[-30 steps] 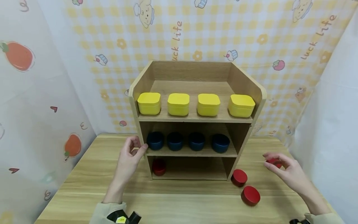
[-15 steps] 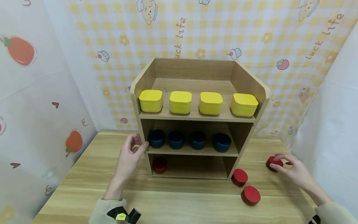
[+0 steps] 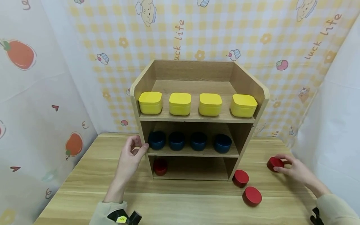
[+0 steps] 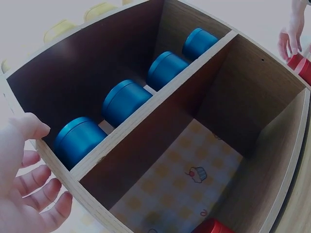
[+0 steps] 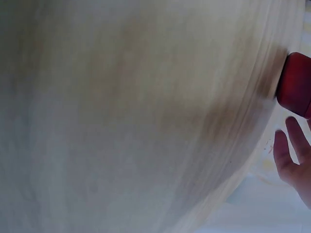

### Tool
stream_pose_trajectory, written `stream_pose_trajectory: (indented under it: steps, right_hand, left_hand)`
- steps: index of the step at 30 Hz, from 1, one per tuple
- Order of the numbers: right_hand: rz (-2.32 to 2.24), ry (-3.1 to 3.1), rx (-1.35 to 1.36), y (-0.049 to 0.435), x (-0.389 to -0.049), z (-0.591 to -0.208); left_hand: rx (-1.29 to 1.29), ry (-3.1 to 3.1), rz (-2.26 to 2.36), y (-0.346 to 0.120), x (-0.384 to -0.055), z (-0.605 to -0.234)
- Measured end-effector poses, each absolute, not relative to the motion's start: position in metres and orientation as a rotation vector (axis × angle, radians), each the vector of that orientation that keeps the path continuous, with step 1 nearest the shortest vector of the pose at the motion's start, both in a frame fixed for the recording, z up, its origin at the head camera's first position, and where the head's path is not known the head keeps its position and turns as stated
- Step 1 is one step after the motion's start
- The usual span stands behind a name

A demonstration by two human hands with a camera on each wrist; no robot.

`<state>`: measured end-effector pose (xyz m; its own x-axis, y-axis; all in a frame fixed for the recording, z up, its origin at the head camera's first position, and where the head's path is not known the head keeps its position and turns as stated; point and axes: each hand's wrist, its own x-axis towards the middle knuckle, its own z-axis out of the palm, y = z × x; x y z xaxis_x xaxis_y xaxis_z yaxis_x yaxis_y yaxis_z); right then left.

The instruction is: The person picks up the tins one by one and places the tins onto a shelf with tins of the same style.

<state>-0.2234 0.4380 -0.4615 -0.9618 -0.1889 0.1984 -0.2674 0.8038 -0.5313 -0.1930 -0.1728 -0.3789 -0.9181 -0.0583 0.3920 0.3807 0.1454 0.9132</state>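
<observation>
My left hand (image 3: 131,159) holds the left side panel of a small wooden shelf (image 3: 194,118), thumb over its front edge and fingers along the outside. Far right on the table, my right hand (image 3: 296,168) pinches a red round tin (image 3: 274,164) between thumb and fingers; the right wrist view shows that tin (image 5: 296,85) cut off by the frame edge. Two more red tins, a nearer one (image 3: 252,197) and a farther one (image 3: 240,178), stand by the shelf's lower right corner. Another red tin (image 3: 160,167) sits at the left of the bottom shelf.
Several yellow lidded boxes (image 3: 180,104) line the top shelf. Several blue round tins (image 3: 176,141) stand in a row on the middle one. The wooden table (image 3: 182,206) runs back to a patterned cloth (image 3: 219,37), with white cloth walls on both sides.
My right hand has lowered onto the far-right red tin, and its thumb and fingers have closed round it. The left hand keeps its place on the shelf.
</observation>
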Motion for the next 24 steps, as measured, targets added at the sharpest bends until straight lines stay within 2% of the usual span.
stream_pose_trajectory:
  steps: [6,15,24]
  right_hand:
    - [1.006,-2.929,0.387,0.442,-0.225,-0.468]
    - [0.885,-2.927,0.396,0.442,-0.23,-0.47]
    - [0.858,-2.934,0.37,0.434,-0.22,-0.463]
  left_hand:
    - [-0.315,-2.084,-1.827,-0.173,-0.193,-0.38]
    - [-0.315,-2.081,-1.83,-0.173,-0.193,-0.381]
    - [-0.32,-2.074,-1.831,-0.173,-0.193,-0.381]
